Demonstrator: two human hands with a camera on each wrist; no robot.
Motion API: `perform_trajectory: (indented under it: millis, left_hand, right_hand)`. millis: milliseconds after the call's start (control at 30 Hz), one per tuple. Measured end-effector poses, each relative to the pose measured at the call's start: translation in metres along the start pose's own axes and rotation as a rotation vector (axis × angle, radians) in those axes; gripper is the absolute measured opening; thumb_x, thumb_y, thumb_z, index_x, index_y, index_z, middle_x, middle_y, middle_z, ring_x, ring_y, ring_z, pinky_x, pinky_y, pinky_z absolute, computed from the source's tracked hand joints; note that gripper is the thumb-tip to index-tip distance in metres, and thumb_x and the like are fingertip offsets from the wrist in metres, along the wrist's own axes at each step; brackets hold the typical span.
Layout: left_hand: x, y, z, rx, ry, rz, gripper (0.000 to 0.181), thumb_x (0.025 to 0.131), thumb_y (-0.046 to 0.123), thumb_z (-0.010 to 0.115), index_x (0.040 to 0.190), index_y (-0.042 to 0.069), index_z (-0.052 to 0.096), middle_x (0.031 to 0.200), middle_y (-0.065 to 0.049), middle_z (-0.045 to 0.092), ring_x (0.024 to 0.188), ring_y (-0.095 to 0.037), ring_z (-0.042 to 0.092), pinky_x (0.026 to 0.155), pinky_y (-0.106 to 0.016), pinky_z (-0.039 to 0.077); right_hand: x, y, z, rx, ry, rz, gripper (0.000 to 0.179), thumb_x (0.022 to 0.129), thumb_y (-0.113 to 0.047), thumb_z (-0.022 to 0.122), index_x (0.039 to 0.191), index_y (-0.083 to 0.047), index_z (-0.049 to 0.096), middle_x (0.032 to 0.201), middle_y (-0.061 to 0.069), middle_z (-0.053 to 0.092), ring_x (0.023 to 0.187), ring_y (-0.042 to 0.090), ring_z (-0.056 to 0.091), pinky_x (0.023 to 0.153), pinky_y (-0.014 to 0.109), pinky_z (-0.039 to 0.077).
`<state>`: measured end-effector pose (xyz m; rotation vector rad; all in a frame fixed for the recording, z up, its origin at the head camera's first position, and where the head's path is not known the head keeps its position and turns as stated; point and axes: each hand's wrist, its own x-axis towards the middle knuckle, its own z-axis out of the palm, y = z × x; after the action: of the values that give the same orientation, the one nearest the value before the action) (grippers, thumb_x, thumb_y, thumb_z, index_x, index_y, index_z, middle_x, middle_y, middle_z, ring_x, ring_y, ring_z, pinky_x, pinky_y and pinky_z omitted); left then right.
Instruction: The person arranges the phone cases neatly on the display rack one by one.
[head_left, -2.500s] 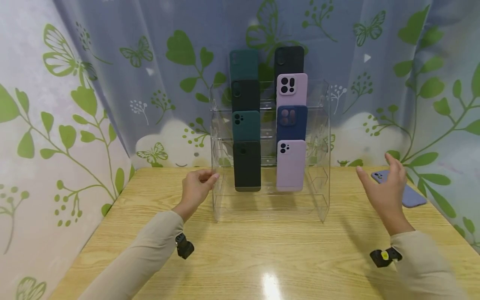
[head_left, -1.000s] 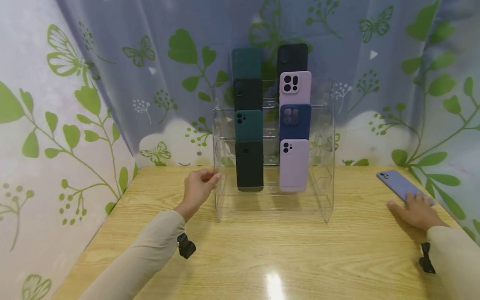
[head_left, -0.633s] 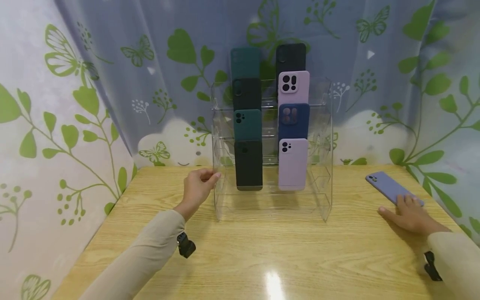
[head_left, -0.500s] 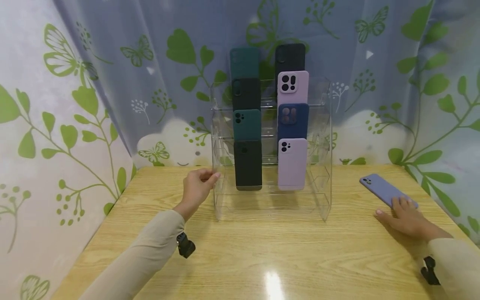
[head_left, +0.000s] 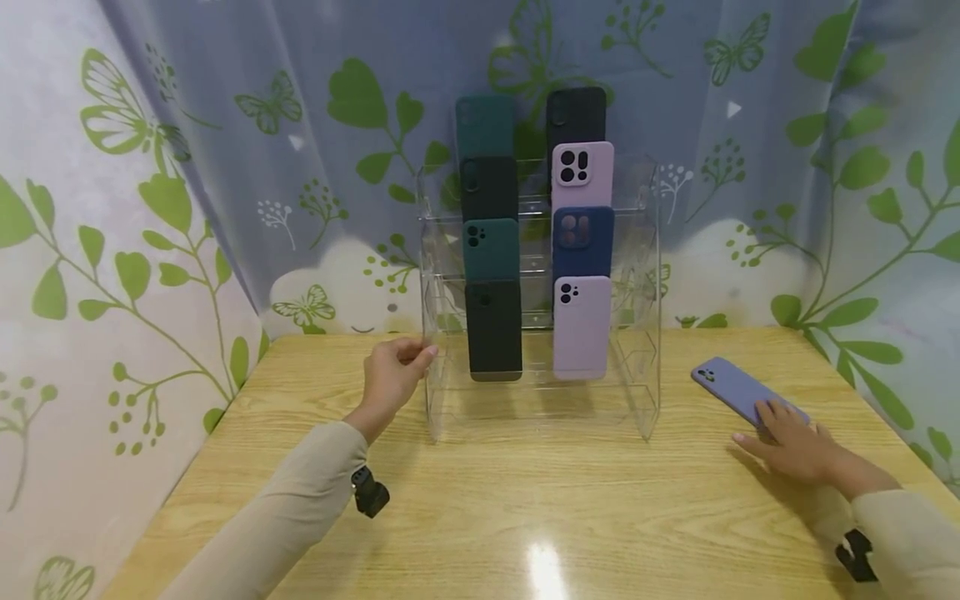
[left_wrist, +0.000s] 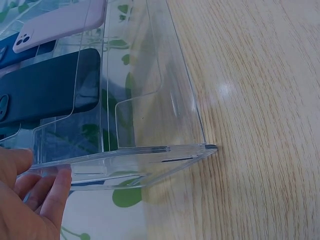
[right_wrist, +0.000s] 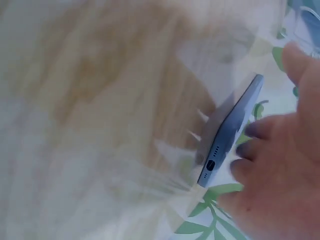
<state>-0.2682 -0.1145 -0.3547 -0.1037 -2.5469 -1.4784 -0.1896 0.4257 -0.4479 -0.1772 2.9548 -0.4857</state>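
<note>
A clear acrylic display stand (head_left: 540, 388) stands on the table, holding two columns of phone cases: green and black ones such as the front black case (head_left: 495, 329) on the left; black, pink and blue ones such as the front pink case (head_left: 582, 329) on the right. My left hand (head_left: 392, 375) pinches the edge of the stand's left side panel (left_wrist: 135, 151) between thumb and fingers. To the right of the stand lies a bluish-lavender phone case (head_left: 738, 387), camera cutout facing away from me. Fingertips of my right hand (head_left: 798, 446) rest on its near end, thumb spread off to the side.
The wood-grain table (head_left: 480, 517) runs up to a curtain (head_left: 360, 167) printed with leaves and butterflies behind the stand. Printed fabric also closes in the left and right sides. A black wrist camera (head_left: 369, 492) sits below my left hand.
My right hand came down onto the lavender phone case, and the case has slid left and toward me under its fingers. The left hand keeps its grip on the stand.
</note>
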Motion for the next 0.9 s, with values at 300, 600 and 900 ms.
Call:
perform_trajectory:
  millis: [300, 600, 900]
  left_hand:
    - [-0.001, 0.0, 0.0, -0.006, 0.0, -0.029, 0.03, 0.091, 0.023, 0.068, 0.113, 0.003, 0.07, 0.102, -0.014, 0.072, 0.085, -0.024, 0.07, 0.069, -0.03, 0.059]
    - [-0.001, -0.002, 0.002, 0.002, -0.001, -0.024, 0.031, 0.091, 0.025, 0.068, 0.114, 0.003, 0.07, 0.103, -0.014, 0.072, 0.085, -0.024, 0.071, 0.07, -0.032, 0.059]
    - [0.0, -0.003, 0.0, 0.001, 0.007, -0.022, 0.031, 0.091, 0.025, 0.067, 0.114, 0.004, 0.07, 0.103, -0.013, 0.072, 0.085, -0.023, 0.071, 0.07, -0.031, 0.059]
  right_hand:
    - [0.02, -0.013, -0.026, 0.113, 0.138, -0.056, 0.085, 0.092, -0.039, 0.063, 0.14, 0.02, 0.025, 0.138, 0.048, 0.023, 0.123, 0.065, 0.024, 0.094, 0.074, 0.026]
    - [0.042, -0.004, -0.025, 0.199, 0.115, -0.027, 0.083, 0.09, -0.04, 0.065, 0.143, 0.011, 0.029, 0.14, 0.045, 0.026, 0.123, 0.064, 0.026, 0.093, 0.073, 0.029]
    - [0.052, 0.01, -0.014, 0.18, 0.109, -0.005, 0.08, 0.089, -0.04, 0.066, 0.142, 0.01, 0.033, 0.139, 0.044, 0.025, 0.122, 0.064, 0.024, 0.094, 0.071, 0.019]
